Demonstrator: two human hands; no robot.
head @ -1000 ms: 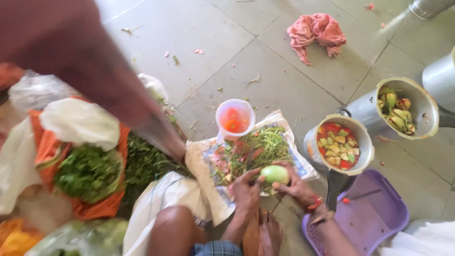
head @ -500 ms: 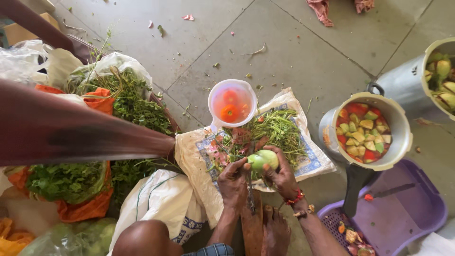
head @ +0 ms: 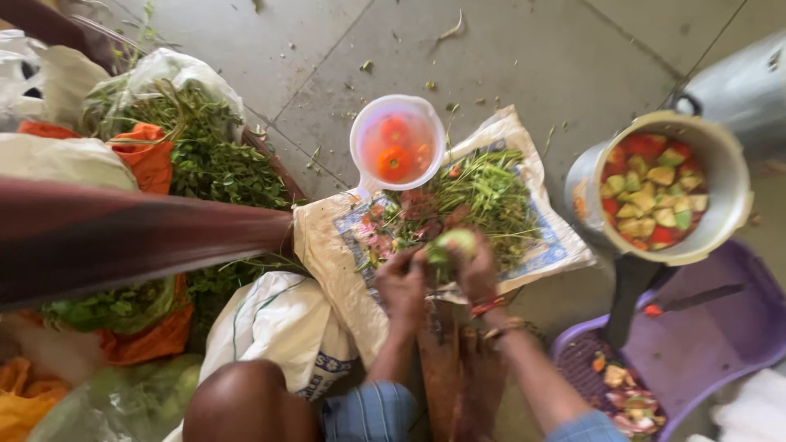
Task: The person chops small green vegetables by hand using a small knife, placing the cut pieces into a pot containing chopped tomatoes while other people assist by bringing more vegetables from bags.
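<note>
My left hand (head: 401, 285) and my right hand (head: 479, 274) both grip a round pale green vegetable (head: 455, 242) low over a printed sack (head: 557, 245) strewn with green stalks and peelings. The fingers cover much of the vegetable. My right wrist wears a red band and a bracelet. Below the hands a wooden board (head: 440, 372) lies between my feet; any blade on it is blurred. A white plastic jug (head: 360, 135) holding tomatoes in water stands just beyond the sack.
A metal pot (head: 731, 214) of chopped red and green pieces stands right, above a purple basket (head: 704, 344) holding a knife (head: 702, 297) and scraps. Leafy greens (head: 205, 168) on orange cloth fill the left. A blurred dark reddish shape (head: 123, 241) crosses the left side.
The view has slid so everything sits lower and closer. My hands have stayed together on the green vegetable, and my fingers now close over more of it.
</note>
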